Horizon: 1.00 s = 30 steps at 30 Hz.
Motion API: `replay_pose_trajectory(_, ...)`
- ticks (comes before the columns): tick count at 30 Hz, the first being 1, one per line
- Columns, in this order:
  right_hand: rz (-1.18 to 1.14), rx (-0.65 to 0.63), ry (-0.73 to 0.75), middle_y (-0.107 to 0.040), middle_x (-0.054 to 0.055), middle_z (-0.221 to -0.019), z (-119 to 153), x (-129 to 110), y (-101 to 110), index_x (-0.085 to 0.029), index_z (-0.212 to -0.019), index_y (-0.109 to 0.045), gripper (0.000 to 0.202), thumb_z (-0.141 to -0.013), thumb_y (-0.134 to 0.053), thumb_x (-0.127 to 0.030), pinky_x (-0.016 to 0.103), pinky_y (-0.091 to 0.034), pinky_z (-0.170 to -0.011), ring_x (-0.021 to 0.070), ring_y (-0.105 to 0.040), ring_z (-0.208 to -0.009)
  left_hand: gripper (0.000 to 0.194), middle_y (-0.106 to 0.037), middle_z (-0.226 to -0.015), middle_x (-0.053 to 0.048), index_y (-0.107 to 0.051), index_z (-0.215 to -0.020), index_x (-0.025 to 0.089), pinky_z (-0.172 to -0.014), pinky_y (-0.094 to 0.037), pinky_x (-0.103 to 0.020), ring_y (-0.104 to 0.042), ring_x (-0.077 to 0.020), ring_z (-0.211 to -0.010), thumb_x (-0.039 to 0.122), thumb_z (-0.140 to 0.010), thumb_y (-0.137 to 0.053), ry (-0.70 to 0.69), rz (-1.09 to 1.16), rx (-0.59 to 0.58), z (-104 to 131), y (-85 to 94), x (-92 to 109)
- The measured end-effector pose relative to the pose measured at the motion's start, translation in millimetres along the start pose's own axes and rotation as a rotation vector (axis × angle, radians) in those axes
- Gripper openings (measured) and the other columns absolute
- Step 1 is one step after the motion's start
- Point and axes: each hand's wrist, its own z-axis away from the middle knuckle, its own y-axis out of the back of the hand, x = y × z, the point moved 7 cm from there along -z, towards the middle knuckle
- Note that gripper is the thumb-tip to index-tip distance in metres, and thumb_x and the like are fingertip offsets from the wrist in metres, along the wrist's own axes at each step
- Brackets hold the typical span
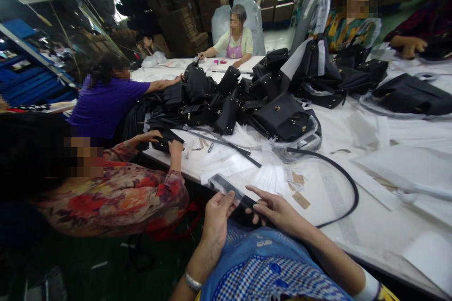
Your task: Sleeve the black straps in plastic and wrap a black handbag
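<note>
My left hand [218, 218] pinches the near-left side of a black strap piece [231, 189] that has clear plastic film around its upper end. My right hand [277, 209] grips the lower right part of the same piece between thumb and fingers, its index finger stretched out to the left. The piece is tilted, in front of my blue apron at the table edge. Just beyond it lie thin white sheets [270, 176] and small brown tags [301, 200].
Black bags [278, 115] are heaped across the white table [339, 240]. A long black strap [348, 176] curves on the right. At left, a person in a floral top [141, 197] handles a black piece; another in purple [108, 101] reaches toward the heap. More people sit beyond.
</note>
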Motion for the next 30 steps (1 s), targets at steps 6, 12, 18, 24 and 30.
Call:
replay_pose_trajectory(6,0.012,-0.029,-0.045,-0.074,0.005,-0.088,4.7,-6.2,-1.4,-0.022,-0.147,-0.032,0.07,-0.086,-0.061,-0.041,0.032,-0.056,-0.068,0.0167,-0.068,-0.073,0.029,-0.072,-0.087,-0.007,-0.071,-0.092,0.012,-0.073,-0.053,-0.025,-0.066,-0.013,-0.074,0.033,-0.072,-0.078,0.054,-0.041,-0.018,0.4,-5.6,-15.2)
replay_pose_trajectory(12,0.199,0.147,-0.067,-0.074,0.005,-0.089,9.3,1.6,9.4,-0.019,-0.141,-0.043,0.056,-0.09,-0.053,-0.042,0.028,-0.05,-0.059,0.0142,-0.063,-0.061,0.028,-0.072,-0.094,-0.007,-0.07,-0.092,0.014,-0.081,-0.051,-0.027,-0.066,-0.0164,-0.086,0.032,-0.072,-0.078,0.022,-0.05,-0.008,-7.5,-0.9,-19.8)
replay_pose_trajectory(18,0.515,0.269,0.036,-0.062,-0.001,-0.058,6.6,-13.2,2.4,-0.018,-0.1,-0.072,0.037,-0.092,-0.049,-0.046,0.025,-0.043,-0.058,0.0147,-0.056,-0.057,0.028,-0.073,-0.088,-0.007,-0.071,-0.092,0.013,-0.077,-0.049,-0.029,-0.065,-0.0186,-0.081,0.038,-0.078,-0.072,-0.02,-0.206,-0.226,-8.6,-16.6,-33.2)
replay_pose_trajectory(24,0.493,0.35,-0.06,-0.057,-0.001,-0.056,25.8,-5.2,18.5,-0.016,-0.088,-0.072,0.042,-0.09,-0.049,-0.051,0.024,-0.038,-0.053,0.0135,-0.048,-0.054,0.032,-0.073,-0.093,-0.008,-0.072,-0.092,0.014,-0.086,-0.049,-0.032,-0.066,-0.0225,-0.09,0.04,-0.074,-0.075,0.103,-0.144,-0.38,-13.6,-28.9,-46.0)
replay_pose_trajectory(30,0.466,0.161,-0.143,-0.049,-0.001,-0.053,57.6,6.1,38.7,-0.019,-0.058,-0.057,0.05,-0.087,-0.048,-0.058,0.023,-0.04,-0.054,0.0138,-0.046,-0.053,0.033,-0.069,-0.104,-0.013,-0.066,-0.1,0.01,-0.084,-0.054,-0.027,-0.067,-0.0171,-0.091,0.04,-0.09,-0.057,0.455,0.547,-0.116,-72.9,-9.1,-51.7)
